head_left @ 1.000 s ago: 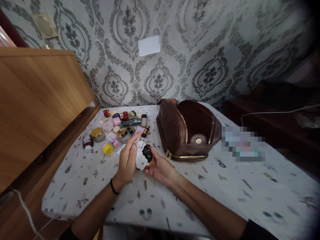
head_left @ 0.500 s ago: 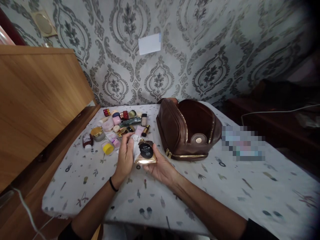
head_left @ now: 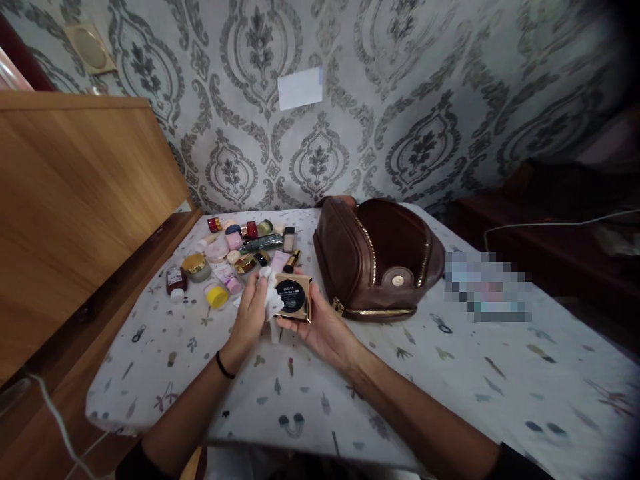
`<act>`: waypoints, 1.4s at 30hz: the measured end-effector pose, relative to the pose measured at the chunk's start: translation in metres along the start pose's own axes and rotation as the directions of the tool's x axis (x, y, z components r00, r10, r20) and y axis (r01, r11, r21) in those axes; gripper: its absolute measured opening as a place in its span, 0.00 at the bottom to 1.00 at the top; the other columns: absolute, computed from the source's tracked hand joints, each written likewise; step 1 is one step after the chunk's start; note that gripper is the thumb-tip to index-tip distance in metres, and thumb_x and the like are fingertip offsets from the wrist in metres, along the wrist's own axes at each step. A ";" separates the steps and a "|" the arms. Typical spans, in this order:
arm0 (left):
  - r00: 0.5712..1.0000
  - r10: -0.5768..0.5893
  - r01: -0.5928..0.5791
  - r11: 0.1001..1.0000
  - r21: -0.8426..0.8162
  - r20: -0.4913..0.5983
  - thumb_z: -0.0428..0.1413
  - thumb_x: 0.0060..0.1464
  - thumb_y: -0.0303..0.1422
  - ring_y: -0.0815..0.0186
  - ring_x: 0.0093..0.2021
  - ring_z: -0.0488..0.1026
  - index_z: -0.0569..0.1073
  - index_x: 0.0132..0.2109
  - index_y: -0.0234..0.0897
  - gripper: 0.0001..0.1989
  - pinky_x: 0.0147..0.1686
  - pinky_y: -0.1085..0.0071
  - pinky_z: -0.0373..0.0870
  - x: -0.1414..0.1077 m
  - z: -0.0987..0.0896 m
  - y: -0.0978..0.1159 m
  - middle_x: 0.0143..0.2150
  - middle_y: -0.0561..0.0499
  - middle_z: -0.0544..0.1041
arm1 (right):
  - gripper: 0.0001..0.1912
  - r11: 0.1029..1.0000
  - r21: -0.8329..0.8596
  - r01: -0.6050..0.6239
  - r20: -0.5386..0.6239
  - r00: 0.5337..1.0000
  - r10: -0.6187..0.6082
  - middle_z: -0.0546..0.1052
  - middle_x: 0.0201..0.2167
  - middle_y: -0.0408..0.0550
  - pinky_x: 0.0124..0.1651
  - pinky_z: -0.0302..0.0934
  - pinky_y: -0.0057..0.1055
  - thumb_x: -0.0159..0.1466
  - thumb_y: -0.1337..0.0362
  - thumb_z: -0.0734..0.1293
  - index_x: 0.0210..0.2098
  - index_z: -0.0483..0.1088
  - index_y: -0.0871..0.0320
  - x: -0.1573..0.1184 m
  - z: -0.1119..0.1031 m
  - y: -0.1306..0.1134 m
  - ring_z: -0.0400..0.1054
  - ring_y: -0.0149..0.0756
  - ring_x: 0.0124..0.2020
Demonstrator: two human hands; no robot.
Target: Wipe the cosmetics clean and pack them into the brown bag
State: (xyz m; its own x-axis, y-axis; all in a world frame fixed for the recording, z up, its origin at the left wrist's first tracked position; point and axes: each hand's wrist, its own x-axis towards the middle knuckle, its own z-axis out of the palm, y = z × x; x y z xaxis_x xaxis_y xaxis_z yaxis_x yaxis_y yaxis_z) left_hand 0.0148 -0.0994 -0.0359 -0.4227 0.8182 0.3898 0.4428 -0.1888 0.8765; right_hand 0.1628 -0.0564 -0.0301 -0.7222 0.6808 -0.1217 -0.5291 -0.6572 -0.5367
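Over the patterned cloth, my right hand [head_left: 327, 327] grips a gold box [head_left: 303, 308] with a round black label facing up. My left hand [head_left: 249, 313], with a black band at the wrist, is closed on a crumpled white tissue [head_left: 271, 293], which touches the box's left side. Just behind my hands lie a pink tube [head_left: 279, 261] and a small dark bottle with gold [head_left: 292, 261]. To the right of the box stands a brown leather bag [head_left: 345, 267], its top unzipped and gaping.
Several cosmetics lie at the back left, among them a yellow-capped jar [head_left: 217, 296], a dark red bottle [head_left: 176, 281] and a gold-lidded jar [head_left: 196, 267]. A wooden cabinet [head_left: 85, 220] borders the left. A blurred flat item [head_left: 487, 288] lies right of the bag.
The gold box has turned in my right hand, so its label and top face show more squarely. The tissue in my left hand has shifted along the box's left edge.
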 end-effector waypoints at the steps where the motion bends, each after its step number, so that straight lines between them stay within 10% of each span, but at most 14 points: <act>1: 0.998 -0.054 0.053 0.998 -0.022 -0.035 0.45 0.68 0.46 0.62 0.48 0.75 0.70 0.50 0.42 0.16 0.46 0.67 0.73 0.001 -0.001 0.001 0.46 0.47 0.78 | 0.23 1.000 -0.018 -0.004 0.028 1.000 0.005 0.78 0.53 0.43 0.39 0.76 0.36 0.69 0.54 0.66 0.62 0.65 0.41 -0.002 0.001 0.000 0.77 0.36 0.42; 11: 0.991 -0.132 0.134 0.980 -0.144 0.025 0.52 0.62 0.41 0.67 0.33 0.68 0.69 0.34 0.38 0.13 0.35 0.74 0.67 0.008 -0.004 0.015 0.31 0.55 0.70 | 0.29 0.993 -0.108 0.054 0.092 0.995 -0.044 0.79 0.50 0.44 0.41 0.72 0.30 0.56 0.56 0.77 0.55 0.70 0.48 -0.006 0.002 0.003 0.76 0.34 0.41; 30: 0.951 0.242 -0.245 0.969 -0.006 0.195 0.49 0.64 0.47 0.59 0.41 0.72 0.74 0.44 0.38 0.18 0.44 0.65 0.68 -0.003 -0.011 0.035 0.40 0.47 0.76 | 0.30 0.820 -0.538 0.194 0.073 0.980 -0.184 0.77 0.36 0.45 0.48 0.62 0.31 0.49 0.49 0.79 0.46 0.76 0.57 0.001 -0.011 0.007 0.69 0.37 0.41; 42: 0.962 0.113 -0.117 0.993 0.000 0.248 0.57 0.57 0.37 0.60 0.44 0.74 0.74 0.47 0.36 0.12 0.46 0.67 0.69 -0.004 -0.010 0.049 0.43 0.48 0.77 | 0.26 0.795 -0.577 0.185 0.066 0.981 -0.181 0.76 0.37 0.45 0.42 0.62 0.29 0.51 0.47 0.78 0.41 0.75 0.57 0.000 -0.010 0.003 0.68 0.35 0.38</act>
State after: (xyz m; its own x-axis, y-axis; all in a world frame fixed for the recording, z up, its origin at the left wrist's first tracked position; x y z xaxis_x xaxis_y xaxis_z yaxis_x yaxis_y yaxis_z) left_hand 0.0307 -0.1172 0.0086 -0.1609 0.9005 0.4041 0.4894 -0.2827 0.8250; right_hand 0.1659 -0.0554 -0.0394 -0.6426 0.7655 0.0328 -0.2978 -0.2101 -0.9312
